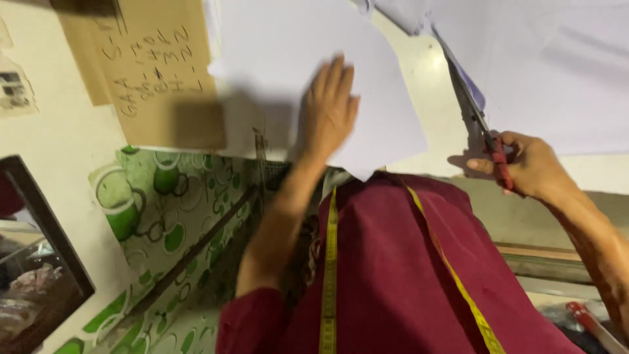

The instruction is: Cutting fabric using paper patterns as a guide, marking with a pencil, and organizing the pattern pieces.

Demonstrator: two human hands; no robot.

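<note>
The left hand (327, 108) lies flat and open, fingers stretched out together, pressing on a white sheet of cut fabric (308, 59) spread over the pale worktable (426, 78); it grips nothing. The right hand (531, 164) is closed around the red handles of long steel scissors (473, 111), whose blades point away from the person along the edge of a second, larger white cloth (550, 65) lying toward the table's right side. A brown cardboard pattern piece with handwriting (157, 72) sits just beside the white sheet, toward the table's left edge. A yellow measuring tape (329, 275) hangs around the neck over the person's maroon shirt (393, 275), near the table's front edge
</note>
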